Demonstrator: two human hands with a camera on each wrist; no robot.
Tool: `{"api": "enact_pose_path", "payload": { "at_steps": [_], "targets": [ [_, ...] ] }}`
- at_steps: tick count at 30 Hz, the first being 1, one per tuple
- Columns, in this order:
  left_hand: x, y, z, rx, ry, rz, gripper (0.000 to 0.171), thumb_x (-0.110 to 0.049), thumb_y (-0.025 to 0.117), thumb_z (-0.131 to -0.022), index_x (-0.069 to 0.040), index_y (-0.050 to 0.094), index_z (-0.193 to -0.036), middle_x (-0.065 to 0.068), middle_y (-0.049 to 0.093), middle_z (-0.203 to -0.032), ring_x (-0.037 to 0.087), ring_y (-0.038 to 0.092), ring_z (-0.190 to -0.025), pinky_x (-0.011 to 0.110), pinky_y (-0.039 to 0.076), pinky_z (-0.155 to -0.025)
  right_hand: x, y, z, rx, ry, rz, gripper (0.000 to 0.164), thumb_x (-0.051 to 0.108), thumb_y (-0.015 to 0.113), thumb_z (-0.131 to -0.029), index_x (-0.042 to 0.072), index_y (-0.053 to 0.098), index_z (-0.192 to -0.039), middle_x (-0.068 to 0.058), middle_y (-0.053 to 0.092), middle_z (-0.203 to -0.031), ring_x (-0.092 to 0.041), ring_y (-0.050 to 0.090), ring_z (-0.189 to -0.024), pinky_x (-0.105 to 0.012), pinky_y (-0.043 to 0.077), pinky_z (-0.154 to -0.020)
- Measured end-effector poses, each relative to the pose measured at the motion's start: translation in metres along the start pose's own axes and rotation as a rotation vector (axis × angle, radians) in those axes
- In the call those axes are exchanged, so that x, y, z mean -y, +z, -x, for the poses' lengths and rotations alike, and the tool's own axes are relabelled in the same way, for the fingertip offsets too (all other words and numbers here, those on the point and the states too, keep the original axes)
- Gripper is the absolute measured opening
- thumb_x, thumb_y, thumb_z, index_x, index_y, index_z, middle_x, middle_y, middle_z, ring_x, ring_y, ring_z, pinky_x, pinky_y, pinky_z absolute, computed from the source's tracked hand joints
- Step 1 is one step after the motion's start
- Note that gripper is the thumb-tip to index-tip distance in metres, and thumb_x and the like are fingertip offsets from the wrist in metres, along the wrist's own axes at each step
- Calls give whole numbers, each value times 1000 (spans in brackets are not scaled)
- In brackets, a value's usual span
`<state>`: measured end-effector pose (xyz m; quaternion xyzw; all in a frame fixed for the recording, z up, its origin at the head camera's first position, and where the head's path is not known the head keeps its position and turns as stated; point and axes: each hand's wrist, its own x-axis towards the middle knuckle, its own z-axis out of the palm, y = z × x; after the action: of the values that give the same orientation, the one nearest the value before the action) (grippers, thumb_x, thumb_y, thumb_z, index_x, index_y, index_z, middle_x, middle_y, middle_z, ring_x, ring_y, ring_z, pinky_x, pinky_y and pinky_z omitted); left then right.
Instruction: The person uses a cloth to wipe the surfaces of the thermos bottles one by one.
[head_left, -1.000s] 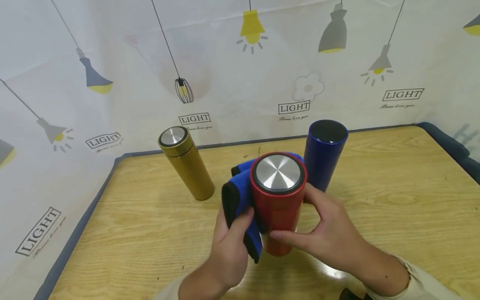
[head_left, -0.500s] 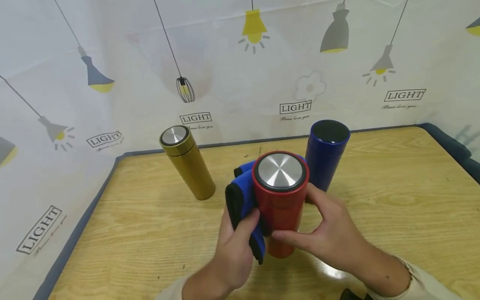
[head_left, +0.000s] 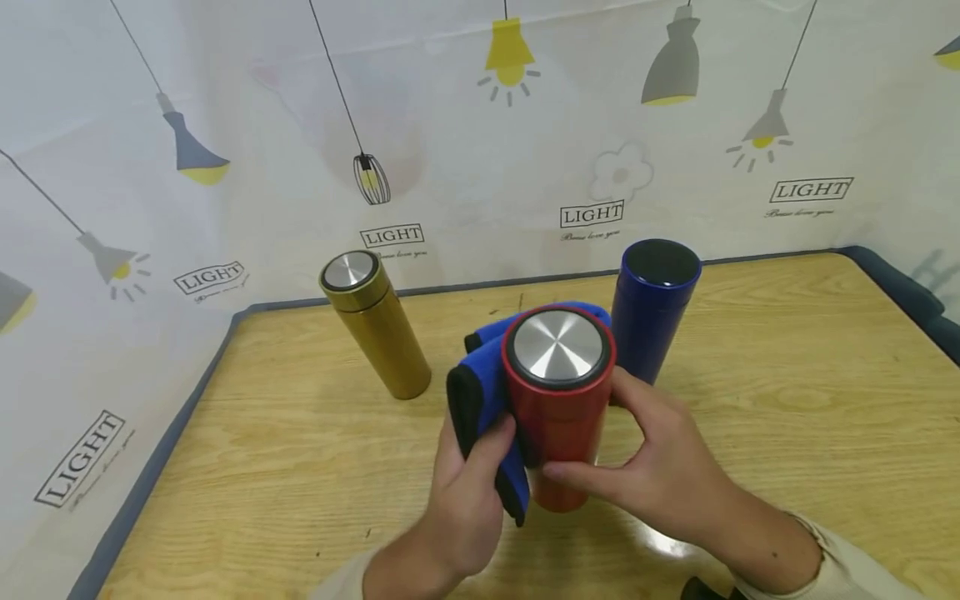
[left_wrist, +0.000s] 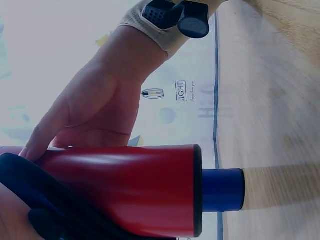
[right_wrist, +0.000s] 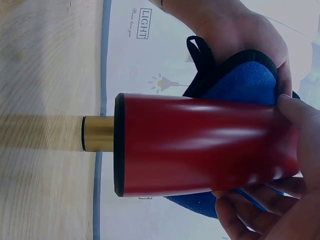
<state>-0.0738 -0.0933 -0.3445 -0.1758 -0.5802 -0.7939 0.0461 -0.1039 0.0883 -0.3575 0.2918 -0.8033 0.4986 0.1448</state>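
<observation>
A red thermos bottle [head_left: 562, 425] with a silver-topped lid is held upright above the table, its base off the wood in both wrist views. My right hand [head_left: 667, 458] grips its right side, thumb in front and fingers behind. In my left hand [head_left: 468, 500] is a blue cloth [head_left: 487, 392] with black edging, pressed against the bottle's left side and wrapping behind it. The right wrist view shows the cloth [right_wrist: 242, 82] on both sides of the red bottle [right_wrist: 200, 145]. Part of the left fingers is hidden behind the cloth.
A gold thermos bottle [head_left: 382, 333] stands at the back left of the wooden table [head_left: 262, 467]. Behind my right hand stands a dark blue one [head_left: 651, 312]. A white sheet printed with lamps [head_left: 480, 167] hangs around the table's far and side edges.
The red bottle and cloth shift only slightly, with both hands keeping their hold. The gold and blue bottles stay where they were.
</observation>
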Motion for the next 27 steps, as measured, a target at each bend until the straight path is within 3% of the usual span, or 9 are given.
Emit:
{"api": "enact_pose_path", "payload": {
  "at_steps": [12, 27],
  "targets": [
    [2, 1, -1, 19, 11, -4, 50, -3, 36, -100, 2, 30, -149, 19, 45, -146, 22, 46, -134, 36, 41, -113, 0, 0, 0, 1, 6, -6, 74, 19, 96, -61, 16, 62, -127, 4, 70, -116, -9, 65, -106, -22, 53, -89],
    [1, 0, -2, 24, -1, -31, 49, -3, 35, -100, 2, 31, -148, 18, 46, -143, 23, 47, -131, 35, 41, -113, 1, -2, 0, 25, 39, 6, 74, 22, 95, -62, 19, 62, -128, 7, 70, -116, -7, 66, -106, -25, 54, -87]
  ]
}}
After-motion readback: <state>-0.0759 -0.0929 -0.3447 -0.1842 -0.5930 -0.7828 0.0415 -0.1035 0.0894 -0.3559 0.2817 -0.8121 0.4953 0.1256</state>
